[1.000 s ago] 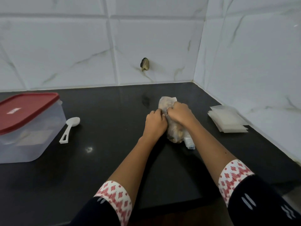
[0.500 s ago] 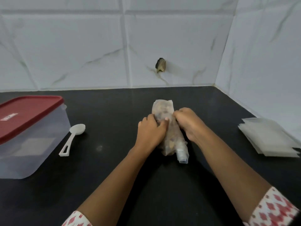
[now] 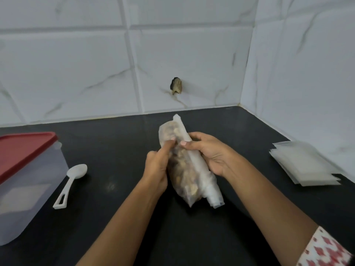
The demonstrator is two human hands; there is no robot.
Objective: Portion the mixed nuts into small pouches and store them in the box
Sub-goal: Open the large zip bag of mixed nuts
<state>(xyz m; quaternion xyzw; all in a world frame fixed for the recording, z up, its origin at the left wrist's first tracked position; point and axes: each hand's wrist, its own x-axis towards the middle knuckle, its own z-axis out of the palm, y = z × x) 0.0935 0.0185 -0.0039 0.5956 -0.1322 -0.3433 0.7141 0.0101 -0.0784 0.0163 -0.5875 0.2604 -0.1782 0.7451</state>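
Left hand (image 3: 156, 166) grips left side of rolled bag of mixed nuts (image 3: 186, 175), centre of dark surface (image 3: 115, 143). Right hand (image 3: 209, 152) curls round rolled edge, fingertips nearly meeting on top. Red-lidded box (image 3: 28, 181) at 9 o'clock, white spoon (image 3: 70, 184) beside it. Empty pouches (image 3: 305, 164) stacked at 3 o'clock.

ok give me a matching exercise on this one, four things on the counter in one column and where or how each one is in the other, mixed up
Things
1. bag of mixed nuts
2. spoon
3. box
4. empty pouches

Place or state
a. stacked at the right, by the side wall
b. gripped by the left hand and the right hand
c. closed with a red lid, far left
d. lying on the counter just right of the box

Pairs: 1-b, 2-d, 3-c, 4-a
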